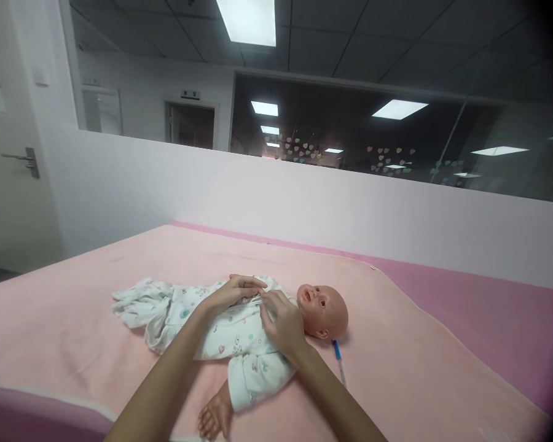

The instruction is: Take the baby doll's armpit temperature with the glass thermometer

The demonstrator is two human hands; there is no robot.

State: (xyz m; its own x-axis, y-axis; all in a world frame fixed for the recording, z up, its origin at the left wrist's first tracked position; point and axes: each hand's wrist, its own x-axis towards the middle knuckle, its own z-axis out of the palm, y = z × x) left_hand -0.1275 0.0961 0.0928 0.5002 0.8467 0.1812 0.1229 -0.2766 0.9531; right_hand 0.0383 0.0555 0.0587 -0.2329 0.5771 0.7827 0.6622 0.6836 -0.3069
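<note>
1. A baby doll (253,334) lay on its back on a pink cloth (424,380) spread over a darker pink surface (479,307); its bare head (327,310) pointed to the right of the view, its legs to the left.
2. The doll wore a white printed garment (219,337), smooth along the body and bunched in loose folds at the leg end.
3. The left hand (233,293) rested over the doll's chest, palm down, its fingers lying close together and reaching toward the other hand.
4. The right hand (284,319) was at the upper chest, just beside the doll's chin, with its fingers bent and its thumb lowered against the garment.
5. The fingertips of both hands met or nearly met over the chest; whether either hand pinched the cloth there could not be told.
6. The doll's near arm stretched toward the viewer, the sleeve (258,380) ending above a small brown doll hand (215,414).
7. A thin stick with a blue end (337,350) lay just beside the head, partly hidden by the right forearm.
8. Behind stood a white wall (350,215) topped by a window with heart-shaped stickers (299,149).
</note>
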